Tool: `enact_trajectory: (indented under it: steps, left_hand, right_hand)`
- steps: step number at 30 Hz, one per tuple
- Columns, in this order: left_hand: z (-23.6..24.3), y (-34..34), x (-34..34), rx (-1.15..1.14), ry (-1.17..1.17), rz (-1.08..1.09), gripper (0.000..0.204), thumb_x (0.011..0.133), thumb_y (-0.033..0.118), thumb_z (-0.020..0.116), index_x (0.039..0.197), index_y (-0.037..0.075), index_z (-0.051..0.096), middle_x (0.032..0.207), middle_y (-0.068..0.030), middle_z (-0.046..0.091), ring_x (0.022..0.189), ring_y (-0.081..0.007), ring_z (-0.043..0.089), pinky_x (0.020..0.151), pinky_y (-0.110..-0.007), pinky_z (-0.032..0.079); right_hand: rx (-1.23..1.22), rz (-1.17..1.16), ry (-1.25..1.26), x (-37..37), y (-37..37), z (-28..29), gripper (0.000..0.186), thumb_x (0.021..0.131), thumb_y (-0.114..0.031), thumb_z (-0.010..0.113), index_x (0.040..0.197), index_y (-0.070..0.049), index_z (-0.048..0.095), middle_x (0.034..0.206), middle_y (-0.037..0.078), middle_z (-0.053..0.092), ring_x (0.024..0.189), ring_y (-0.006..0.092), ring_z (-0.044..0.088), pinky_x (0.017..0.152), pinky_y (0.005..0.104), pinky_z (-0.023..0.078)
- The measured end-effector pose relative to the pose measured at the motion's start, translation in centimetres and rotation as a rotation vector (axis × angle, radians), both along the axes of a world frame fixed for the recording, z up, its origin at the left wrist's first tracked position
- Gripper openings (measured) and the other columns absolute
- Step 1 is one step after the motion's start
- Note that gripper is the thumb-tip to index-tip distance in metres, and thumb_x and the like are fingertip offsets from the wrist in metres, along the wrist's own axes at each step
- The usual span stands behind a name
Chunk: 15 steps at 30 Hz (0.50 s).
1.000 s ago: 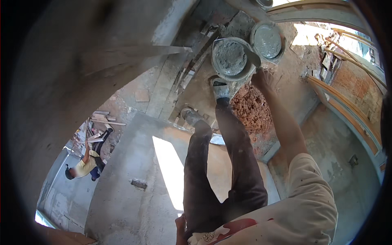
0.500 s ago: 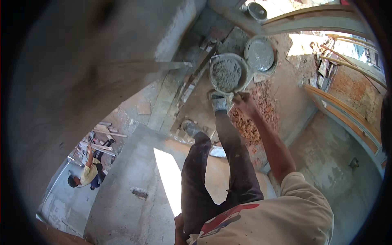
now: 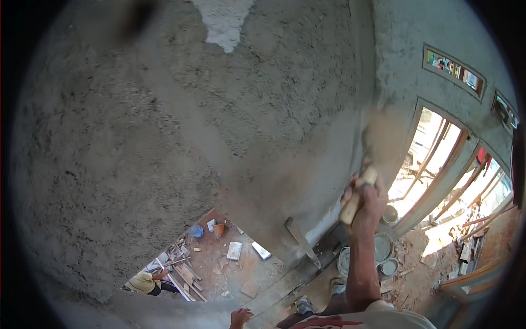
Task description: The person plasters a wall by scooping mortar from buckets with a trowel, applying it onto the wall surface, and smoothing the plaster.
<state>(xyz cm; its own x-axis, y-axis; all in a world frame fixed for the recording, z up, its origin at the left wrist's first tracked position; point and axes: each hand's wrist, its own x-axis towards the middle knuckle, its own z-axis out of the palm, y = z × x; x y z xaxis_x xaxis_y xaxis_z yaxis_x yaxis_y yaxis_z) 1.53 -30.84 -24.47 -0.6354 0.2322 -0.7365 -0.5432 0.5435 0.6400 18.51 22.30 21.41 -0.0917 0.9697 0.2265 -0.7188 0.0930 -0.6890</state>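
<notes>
Hands: two, both bare, a right hand [image 3: 366, 198] and a left hand [image 3: 241, 317].
Right grip: raised, fingers wrapped round one trowel [image 3: 352, 208].
Left grip: at the lower edge, fingers partly bent; cannot tell whether it has hold of anything.
Trowel: one, in the right hand, pale handle showing, near the corner of two walls; the blade end is blurred, so contact with a wall cannot be told.
Walls: two, one rough grey wall [image 3: 164, 120] with one pale patch [image 3: 226, 24] at the top, and one smoother wall [image 3: 400, 60] on the right.
Openings: two small vents [image 3: 455, 71] above two tall openings [image 3: 435, 156].
Round containers: four near the right forearm, two larger buckets [image 3: 382, 247] and two smaller vessels [image 3: 389, 267].
Plank: one short plank [image 3: 302, 242], below the rough wall.
Floor pieces: one orange pot [image 3: 219, 228], one blue bundle [image 3: 195, 231], two larger pale blocks [image 3: 234, 250], one brown tile [image 3: 250, 289].
Feet: two shoes [image 3: 304, 305], near the lower edge.
Co-worker: one person [image 3: 143, 283], lower left, beside a pile of wood strips [image 3: 186, 274].
</notes>
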Motion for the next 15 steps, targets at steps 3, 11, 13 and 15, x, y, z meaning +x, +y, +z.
enact_trajectory:
  steps: [3,11,13,15]
  left_hand:
    - [-3.0,-5.3,1.8,-0.172,0.504,-0.603,0.027,0.096,0.024,0.053,0.114,0.015,0.071,0.110,-0.0039,0.073,0.105,-0.0272,0.065,0.089,-0.048,0.049]
    - [-4.6,-6.0,6.9,-0.276,0.248,-0.125,0.026,0.096,0.028,0.054,0.109,0.014,0.072,0.103,-0.0057,0.074,0.098,-0.0276,0.067,0.082,-0.048,0.050]
    - [-5.2,-5.8,7.1,-0.271,0.287,-0.122,0.026,0.096,0.029,0.054,0.107,0.014,0.072,0.102,-0.0062,0.074,0.096,-0.0277,0.067,0.080,-0.048,0.051]
    - [-6.5,-8.0,7.2,-0.325,0.535,-0.262,0.026,0.096,0.030,0.054,0.106,0.014,0.072,0.100,-0.0066,0.074,0.094,-0.0278,0.068,0.078,-0.048,0.051]
  right_hand:
    - [0.170,-0.552,-0.128,-2.6,0.7,11.4,0.034,0.086,-0.012,0.069,0.113,0.008,0.062,0.074,0.010,0.064,0.065,0.0162,0.065,0.055,0.0283,0.051]
    - [0.403,-1.497,-0.008,-8.9,7.7,22.7,0.020,0.081,-0.010,0.070,0.094,0.004,0.066,0.076,0.010,0.068,0.061,0.0185,0.066,0.057,0.0334,0.054]
    - [0.460,-1.499,-0.062,-14.0,9.9,23.3,0.015,0.083,-0.013,0.069,0.092,-0.001,0.066,0.072,0.008,0.066,0.057,0.0164,0.063,0.054,0.0333,0.051]
    - [0.773,-1.188,-0.447,-22.0,11.1,19.6,0.012,0.086,-0.018,0.069,0.088,-0.007,0.064,0.072,0.008,0.063,0.058,0.0177,0.061,0.051,0.0371,0.047]
